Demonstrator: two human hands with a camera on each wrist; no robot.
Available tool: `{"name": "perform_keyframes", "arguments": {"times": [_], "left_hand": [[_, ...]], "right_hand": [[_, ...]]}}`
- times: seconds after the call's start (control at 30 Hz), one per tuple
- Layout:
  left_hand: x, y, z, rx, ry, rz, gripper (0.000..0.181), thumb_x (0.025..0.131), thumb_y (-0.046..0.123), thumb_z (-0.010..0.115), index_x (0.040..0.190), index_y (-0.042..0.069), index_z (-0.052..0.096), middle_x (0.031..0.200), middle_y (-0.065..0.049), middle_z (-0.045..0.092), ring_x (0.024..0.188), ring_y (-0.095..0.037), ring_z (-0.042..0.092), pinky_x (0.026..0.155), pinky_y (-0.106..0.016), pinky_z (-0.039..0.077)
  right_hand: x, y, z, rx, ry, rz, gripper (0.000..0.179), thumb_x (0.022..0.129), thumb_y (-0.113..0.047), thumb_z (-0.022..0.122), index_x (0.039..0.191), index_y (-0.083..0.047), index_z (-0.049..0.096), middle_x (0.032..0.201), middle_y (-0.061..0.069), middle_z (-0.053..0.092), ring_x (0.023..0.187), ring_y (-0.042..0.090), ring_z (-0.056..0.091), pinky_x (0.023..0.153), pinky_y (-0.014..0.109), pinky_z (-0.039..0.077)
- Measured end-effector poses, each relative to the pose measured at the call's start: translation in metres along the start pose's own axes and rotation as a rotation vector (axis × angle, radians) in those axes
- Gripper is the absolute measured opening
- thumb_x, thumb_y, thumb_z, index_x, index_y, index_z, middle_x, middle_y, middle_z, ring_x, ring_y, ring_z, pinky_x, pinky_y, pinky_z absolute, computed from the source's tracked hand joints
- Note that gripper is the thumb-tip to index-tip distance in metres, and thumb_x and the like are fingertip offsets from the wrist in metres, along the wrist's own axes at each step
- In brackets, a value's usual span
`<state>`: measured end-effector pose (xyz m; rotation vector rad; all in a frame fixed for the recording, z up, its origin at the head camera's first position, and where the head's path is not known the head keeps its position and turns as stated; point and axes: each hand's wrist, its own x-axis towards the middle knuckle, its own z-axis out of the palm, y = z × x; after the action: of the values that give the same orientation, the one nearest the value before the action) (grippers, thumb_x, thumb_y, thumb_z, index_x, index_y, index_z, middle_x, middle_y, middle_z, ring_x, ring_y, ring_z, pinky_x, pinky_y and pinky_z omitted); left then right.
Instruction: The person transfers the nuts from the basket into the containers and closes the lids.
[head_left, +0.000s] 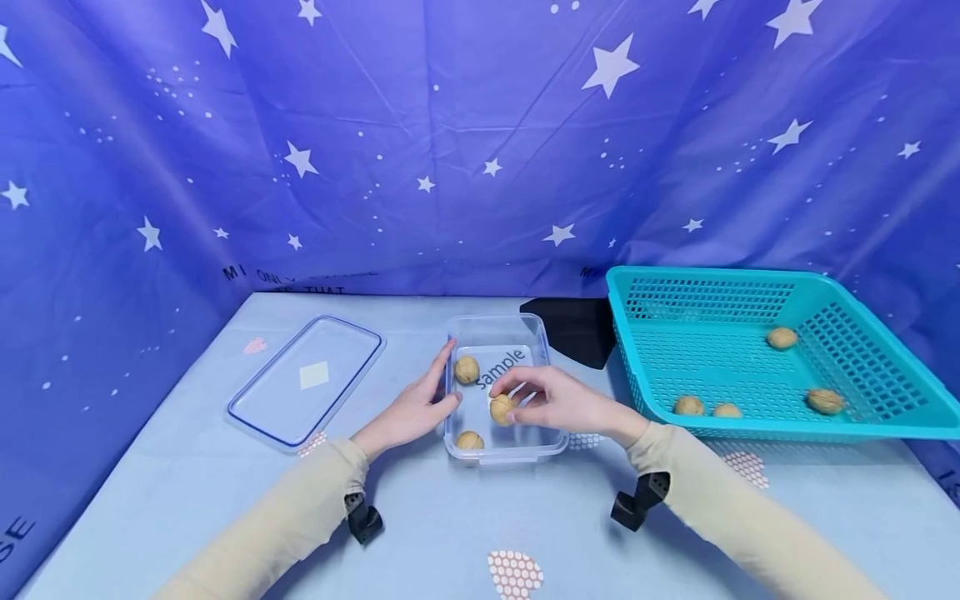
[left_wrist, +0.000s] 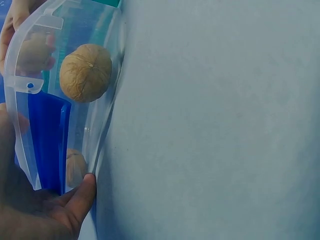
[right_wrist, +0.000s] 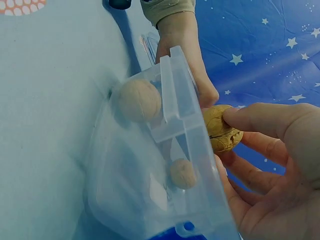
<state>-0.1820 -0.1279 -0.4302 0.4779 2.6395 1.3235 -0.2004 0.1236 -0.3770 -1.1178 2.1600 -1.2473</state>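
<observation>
We held a walnut at the opening of the box.
Our right grip pinched it, with two other walnuts left of that grip inside; our left grip, spread wide, touched the box's side.

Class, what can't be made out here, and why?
Leftmost walnut in the basket, underside: head view, hidden by front rim.
Curtain lettering, lower part: head view, hidden by the table.
Left hand, partly: left wrist view, cut off by left edge.
Container, one end: right wrist view, cut off by bottom edge.
</observation>
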Motion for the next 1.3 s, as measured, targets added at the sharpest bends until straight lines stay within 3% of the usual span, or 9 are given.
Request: {"name": "perform_keyframes", "arguments": {"times": [0.5, 0.73, 1.0, 1.3], "left_hand": [[0.000, 0.000, 0.001, -0.013, -0.012, 0.006, 0.080, 0.097, 0.027, 0.052, 0.157, 0.028, -0.001, 0.155, -0.021, 0.021, 0.127, -0.040, 0.043, 0.100, -0.055, 0.041], [0.000, 0.000, 0.000, -0.008, -0.007, 0.003, 0.081, 0.095, 0.028, 0.052, 0.157, 0.030, -0.001, 0.154, -0.023, 0.022, 0.131, -0.044, 0.037, 0.105, -0.058, 0.033], [0.000, 0.003, 0.000, -0.005, -0.003, -0.006, 0.081, 0.095, 0.027, 0.053, 0.157, 0.029, 0.000, 0.154, -0.023, 0.023, 0.124, -0.043, 0.046, 0.101, -0.057, 0.039], [0.001, 0.002, 0.000, -0.017, -0.005, -0.007, 0.081, 0.095, 0.028, 0.053, 0.157, 0.028, 0.000, 0.155, -0.022, 0.020, 0.131, -0.046, 0.037, 0.106, -0.059, 0.032]], "right_hand": [[0.016, 0.006, 0.015, -0.023, -0.004, -0.041, 0.029, 0.090, 0.003, 0.060, 0.119, 0.004, 0.059, 0.109, 0.011, 0.063, 0.097, 0.023, 0.063, 0.085, 0.033, 0.053], [0.016, 0.005, 0.014, 0.048, -0.013, 0.007, 0.030, 0.091, 0.002, 0.059, 0.120, 0.010, 0.059, 0.113, 0.022, 0.063, 0.100, 0.031, 0.064, 0.089, 0.029, 0.052], [0.006, 0.001, 0.007, 0.056, -0.012, -0.005, 0.030, 0.091, 0.003, 0.059, 0.120, 0.012, 0.058, 0.115, 0.026, 0.060, 0.100, 0.035, 0.062, 0.088, 0.030, 0.053], [-0.012, -0.008, -0.008, -0.003, 0.012, 0.037, 0.028, 0.092, 0.002, 0.059, 0.119, 0.006, 0.062, 0.112, 0.017, 0.064, 0.096, 0.024, 0.063, 0.084, 0.032, 0.054]]}}
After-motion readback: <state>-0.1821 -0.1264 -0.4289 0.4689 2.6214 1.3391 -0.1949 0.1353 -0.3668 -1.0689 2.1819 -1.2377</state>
